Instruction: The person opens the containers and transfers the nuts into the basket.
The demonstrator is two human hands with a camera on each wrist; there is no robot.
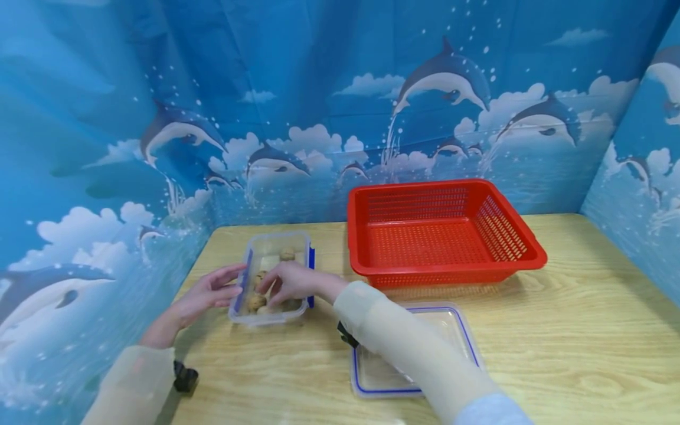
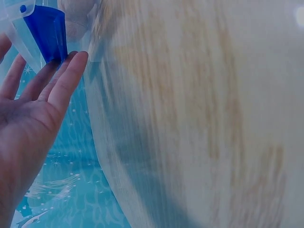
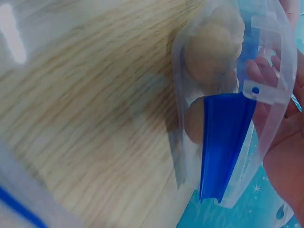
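Note:
A clear plastic food box (image 1: pixel 260 320) with blue side latches stands at the left of the table, with several walnuts (image 1: pixel 257 304) in it. My right hand (image 1: pixel 292 280) reaches over its right side, fingers bent down among the walnuts; whether they pinch one I cannot tell. In the right wrist view, walnuts (image 3: pixel 209 52) show through the wall beside a hanging blue latch (image 3: pixel 225 147). My left hand (image 1: pixel 209 290) is at the box's left side. Its fingers look straight in the left wrist view, fingertips right at the other blue latch (image 2: pixel 50 33).
A red perforated basket (image 1: pixel 446 273) stands at the back, right of the box. In front of it lies a clear lid (image 1: pixel 446 321) with a blue seal, partly under my right forearm. Dolphin-print sheeting (image 1: pixel 319 88) walls the wooden table (image 1: pixel 574 330) at the back and sides.

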